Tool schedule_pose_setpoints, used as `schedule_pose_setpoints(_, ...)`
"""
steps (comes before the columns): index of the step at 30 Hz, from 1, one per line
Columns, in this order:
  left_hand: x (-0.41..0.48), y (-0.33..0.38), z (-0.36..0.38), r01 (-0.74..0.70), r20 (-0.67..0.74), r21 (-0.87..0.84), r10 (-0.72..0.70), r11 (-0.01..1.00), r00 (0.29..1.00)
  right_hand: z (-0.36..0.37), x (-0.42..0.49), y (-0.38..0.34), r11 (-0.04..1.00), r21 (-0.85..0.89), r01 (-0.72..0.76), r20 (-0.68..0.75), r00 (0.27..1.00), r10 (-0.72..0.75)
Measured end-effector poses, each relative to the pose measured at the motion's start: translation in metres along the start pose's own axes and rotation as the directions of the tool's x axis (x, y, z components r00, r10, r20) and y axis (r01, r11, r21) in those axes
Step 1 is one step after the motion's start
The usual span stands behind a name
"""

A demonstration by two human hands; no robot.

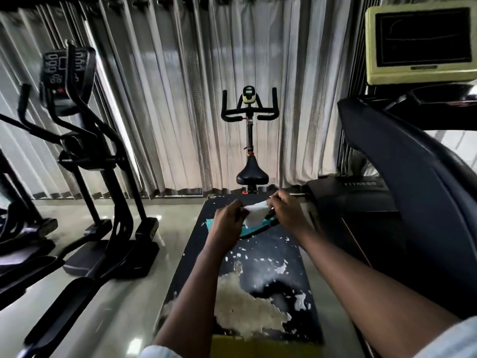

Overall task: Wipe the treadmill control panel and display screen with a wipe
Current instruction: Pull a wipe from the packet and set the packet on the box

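Both my hands meet over the far end of a worn black bench (271,259). A white wipe (254,214) stretches between them. My left hand (228,219) pinches its left edge and my right hand (287,209) grips its right side. Under the wipe lies a teal packet (210,224), partly hidden by my left hand, with a black cord (258,231) curving beside it. The treadmill stands to my right: its dark display screen (423,37) in a pale yellow-green frame is at the upper right, and its dark side arm (413,177) slopes down towards me.
An exercise bike (251,140) stands straight ahead in front of grey curtains (180,86). A black elliptical trainer (82,140) fills the left side on the glossy floor (167,223). The bench's black coating is peeled in large pale patches near me.
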State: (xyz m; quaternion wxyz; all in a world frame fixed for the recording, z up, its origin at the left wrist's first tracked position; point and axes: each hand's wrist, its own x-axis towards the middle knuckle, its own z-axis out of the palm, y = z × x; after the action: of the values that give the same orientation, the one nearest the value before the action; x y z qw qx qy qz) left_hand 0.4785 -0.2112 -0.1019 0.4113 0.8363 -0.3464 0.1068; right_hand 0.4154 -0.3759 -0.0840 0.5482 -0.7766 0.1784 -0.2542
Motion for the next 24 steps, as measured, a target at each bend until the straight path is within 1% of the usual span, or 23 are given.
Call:
schedule_pose_setpoints(2,-0.034,0.026,-0.002,0.044,-0.027,0.029,-0.043,0.999,0.999,-0.019,-0.037,0.0,0.997,0.078,-0.02,0.069,0.998,0.015)
schedule_pose_setpoints(5,-0.082,0.064,-0.011,0.114,-0.035,0.005,-0.114,0.993,0.993,-0.044,-0.094,-0.003,0.986,0.164,-0.031,0.267,0.964,-0.014)
schedule_pose_setpoints(6,-0.097,0.078,-0.015,0.14,-0.034,-0.009,-0.14,0.99,0.99,-0.052,-0.111,-0.003,0.989,0.148,-0.022,0.304,0.952,-0.024)
schedule_pose_setpoints(9,-0.144,0.116,-0.029,0.202,-0.002,-0.016,-0.202,0.979,0.979,-0.074,-0.165,-0.003,0.996,0.08,0.048,0.339,0.938,-0.072)
schedule_pose_setpoints(11,-0.181,0.141,-0.04,0.236,-0.004,-0.018,-0.236,0.972,0.972,-0.086,-0.205,-0.011,0.995,0.068,0.078,0.328,0.94,-0.096)
schedule_pose_setpoints(13,-0.219,0.168,-0.049,0.239,-0.03,-0.031,-0.24,0.971,0.97,-0.094,-0.246,-0.022,0.99,0.111,0.088,0.337,0.934,-0.121)
schedule_pose_setpoints(17,-0.296,0.217,-0.063,0.149,-0.063,-0.018,-0.15,0.989,0.987,-0.113,-0.331,-0.035,0.989,0.128,0.074,0.321,0.941,-0.112)
schedule_pose_setpoints(19,-0.333,0.236,-0.065,0.123,-0.048,-0.038,-0.125,0.992,0.991,-0.124,-0.373,-0.037,0.988,0.13,0.088,0.269,0.956,-0.12)
schedule_pose_setpoints(23,-0.401,0.274,-0.05,0.126,0.043,-0.059,-0.124,0.99,0.991,-0.165,-0.45,-0.028,0.99,-0.004,0.142,0.13,0.982,-0.14)
schedule_pose_setpoints(24,-0.412,0.287,-0.043,0.1,0.065,-0.064,-0.096,0.993,0.993,-0.18,-0.467,-0.027,0.989,-0.022,0.148,0.092,0.985,-0.145)
